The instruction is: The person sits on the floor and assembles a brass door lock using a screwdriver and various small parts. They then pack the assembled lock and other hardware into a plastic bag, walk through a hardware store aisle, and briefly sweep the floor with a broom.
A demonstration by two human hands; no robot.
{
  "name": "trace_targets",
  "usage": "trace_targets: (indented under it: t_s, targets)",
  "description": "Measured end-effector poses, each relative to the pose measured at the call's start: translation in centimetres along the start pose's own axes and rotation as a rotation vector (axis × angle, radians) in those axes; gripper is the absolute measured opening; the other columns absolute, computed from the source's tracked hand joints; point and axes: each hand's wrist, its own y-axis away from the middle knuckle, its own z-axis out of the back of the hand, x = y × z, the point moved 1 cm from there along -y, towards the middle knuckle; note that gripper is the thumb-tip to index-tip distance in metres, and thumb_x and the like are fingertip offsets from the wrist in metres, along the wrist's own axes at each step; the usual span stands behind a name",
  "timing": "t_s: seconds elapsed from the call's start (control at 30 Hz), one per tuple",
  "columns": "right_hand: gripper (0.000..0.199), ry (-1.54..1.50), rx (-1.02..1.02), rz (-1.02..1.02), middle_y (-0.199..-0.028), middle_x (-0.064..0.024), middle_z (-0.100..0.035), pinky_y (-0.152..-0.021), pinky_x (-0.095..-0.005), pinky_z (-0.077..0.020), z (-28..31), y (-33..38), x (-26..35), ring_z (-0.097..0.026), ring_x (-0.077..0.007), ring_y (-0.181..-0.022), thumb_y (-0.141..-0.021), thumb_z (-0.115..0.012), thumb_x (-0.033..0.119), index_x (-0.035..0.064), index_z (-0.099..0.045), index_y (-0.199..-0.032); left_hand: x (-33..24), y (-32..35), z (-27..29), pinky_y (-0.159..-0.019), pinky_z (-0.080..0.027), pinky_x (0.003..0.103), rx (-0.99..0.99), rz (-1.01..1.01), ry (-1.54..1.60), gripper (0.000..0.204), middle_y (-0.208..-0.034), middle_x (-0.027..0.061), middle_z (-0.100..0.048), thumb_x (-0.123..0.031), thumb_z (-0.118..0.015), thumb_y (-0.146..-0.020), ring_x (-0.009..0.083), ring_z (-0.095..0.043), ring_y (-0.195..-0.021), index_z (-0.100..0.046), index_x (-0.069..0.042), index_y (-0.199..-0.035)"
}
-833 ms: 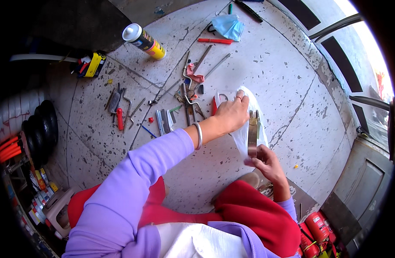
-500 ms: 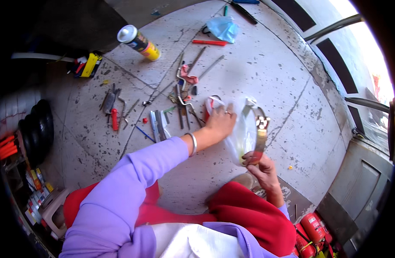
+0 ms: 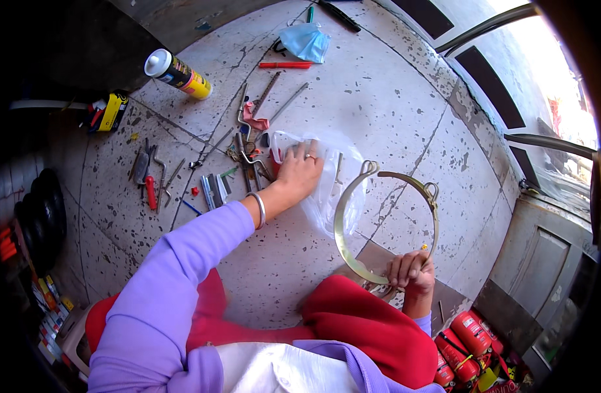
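Observation:
My right hand (image 3: 410, 272) is closed round the lower edge of a thin brass-coloured metal hoop clamp (image 3: 340, 237). The hoop is held up off the floor, with small wire loops near the gap at its top. My left hand (image 3: 299, 174), with a ring and a bangle, is at the clear plastic bag (image 3: 323, 206); its fingertips are partly covered by the film and seem to grip it. The bag lies crumpled on the floor, and the hoop's left side overlaps it in view. Something red (image 3: 276, 157) shows at the bag's left edge beside my left hand.
Metal rods and cranked handles (image 3: 248, 154) lie left of the bag. Further left are a red-handled tool (image 3: 150, 191) and a sealant cartridge (image 3: 179, 75). Beyond are a blue face mask (image 3: 305, 43) and red sticks (image 3: 285, 65). Red fire extinguishers (image 3: 469, 335) stand at lower right.
The hoop clamp has come away from the bag to the right in my right hand and now shows as a wide ring. My left hand stays at the bag. The view has shifted slightly.

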Motion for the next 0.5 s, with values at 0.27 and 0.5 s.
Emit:
trace_targets:
  t_s: [0.27,0.5]
  targets:
    - [0.028,0.118,0.117,-0.153,-0.054,-0.0097,-0.052,-0.051,-0.0319,-0.0414,-4.3,-1.9,2.3,-0.053,-0.0216,-0.052,-0.076,-0.063,0.020,0.0012,-0.051,-0.060,3.5,6.1,11.9,-0.063,-0.045,0.033,0.458,-0.164,0.720,0.022,-0.079,0.0113,-0.056,-0.010,-0.053,-0.072,0.0237,-0.058,-0.073,-0.046,-0.003,-0.091]
    - [0.032,0.174,0.111,-0.565,-0.050,-0.0029,-0.047,-0.046,-0.0260,-0.0377,-9.4,-6.1,1.5,-0.046,-0.0123,-0.045,-0.076,-0.065,0.023,0.0032,-0.049,-0.056,9.1,17.3,13.7,-0.068,-0.044,0.027,0.766,0.377,1.674,0.026,-0.089,0.0060,-0.053,-0.008,-0.048,-0.079,0.0133,-0.052,-0.080,-0.046,-0.002,-0.104]
